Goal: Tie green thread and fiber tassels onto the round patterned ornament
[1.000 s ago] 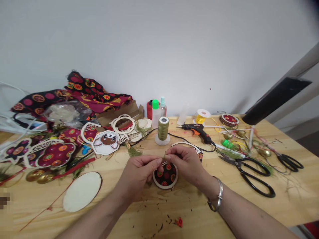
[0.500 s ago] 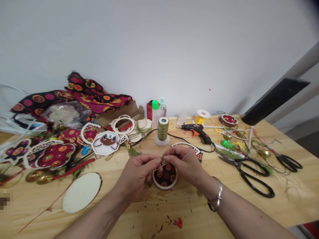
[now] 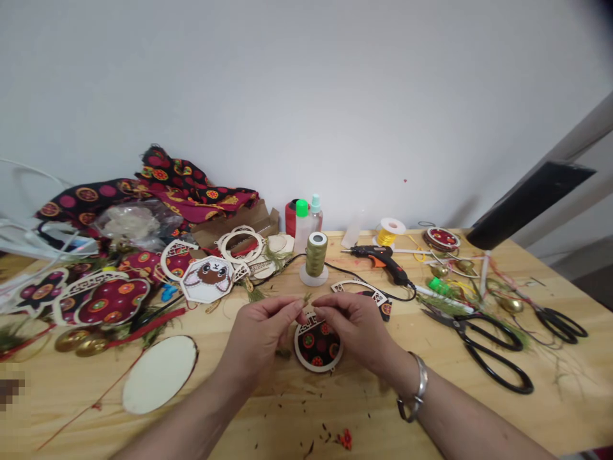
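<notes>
Both my hands meet near the middle of the table, just above a round pendant [image 3: 318,348] with a pale wooden rim, fretwork and black patterned fabric. My left hand [image 3: 268,335] has thumb and forefinger pinched on a thin olive thread [image 3: 307,298], its tip sticking up between the fingertips. Opposite it, my right hand [image 3: 357,322] is pinched close by at the pendant's top edge; what lies between its fingertips is too small to make out. A spool of olive thread [image 3: 317,257] stands upright just beyond the hands.
Black scissors [image 3: 493,348] and a glue gun [image 3: 380,259] lie to the right. A pale oval disc [image 3: 160,374], a sheep-faced octagon [image 3: 208,280] and patterned fabric [image 3: 191,185] are on the left. Behind the spool stands a green-capped bottle [image 3: 302,227]. Fabric scraps [image 3: 345,439] lie in front.
The view has tilted slightly, shifting everything a little down and right. My fingertips have drawn slightly apart, and more of the pendant's fretwork shows. Both hands remain pinched.
</notes>
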Demonstrator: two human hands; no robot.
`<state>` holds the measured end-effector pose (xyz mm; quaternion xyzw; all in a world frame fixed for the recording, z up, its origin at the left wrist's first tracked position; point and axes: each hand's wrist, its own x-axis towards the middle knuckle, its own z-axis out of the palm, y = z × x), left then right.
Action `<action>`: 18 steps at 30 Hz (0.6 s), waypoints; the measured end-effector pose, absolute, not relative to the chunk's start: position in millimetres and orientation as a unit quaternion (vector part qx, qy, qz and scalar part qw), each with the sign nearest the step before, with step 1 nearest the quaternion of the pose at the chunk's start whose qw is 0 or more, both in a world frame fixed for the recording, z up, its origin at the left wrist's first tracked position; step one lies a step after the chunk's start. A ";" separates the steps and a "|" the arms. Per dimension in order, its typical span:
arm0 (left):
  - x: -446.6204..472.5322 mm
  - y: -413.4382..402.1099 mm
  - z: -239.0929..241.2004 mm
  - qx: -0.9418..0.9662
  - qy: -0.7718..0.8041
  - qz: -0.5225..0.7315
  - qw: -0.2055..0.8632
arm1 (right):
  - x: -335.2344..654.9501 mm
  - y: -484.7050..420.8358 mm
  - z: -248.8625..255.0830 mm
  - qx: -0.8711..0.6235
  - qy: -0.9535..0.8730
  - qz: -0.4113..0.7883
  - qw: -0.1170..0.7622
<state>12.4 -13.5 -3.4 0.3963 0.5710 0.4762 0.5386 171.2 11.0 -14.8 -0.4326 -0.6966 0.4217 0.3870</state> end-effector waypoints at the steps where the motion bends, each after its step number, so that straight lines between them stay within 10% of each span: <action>1: 12.3 -13.6 -2.8 0.403 0.579 0.473 0.527 | 171.5 10.6 -14.8 -0.428 -0.710 0.401 0.389; 18: 14.8 -14.6 3.3 0.506 0.646 0.435 0.372 | 181.1 4.5 -17.9 -0.311 -0.903 0.092 0.282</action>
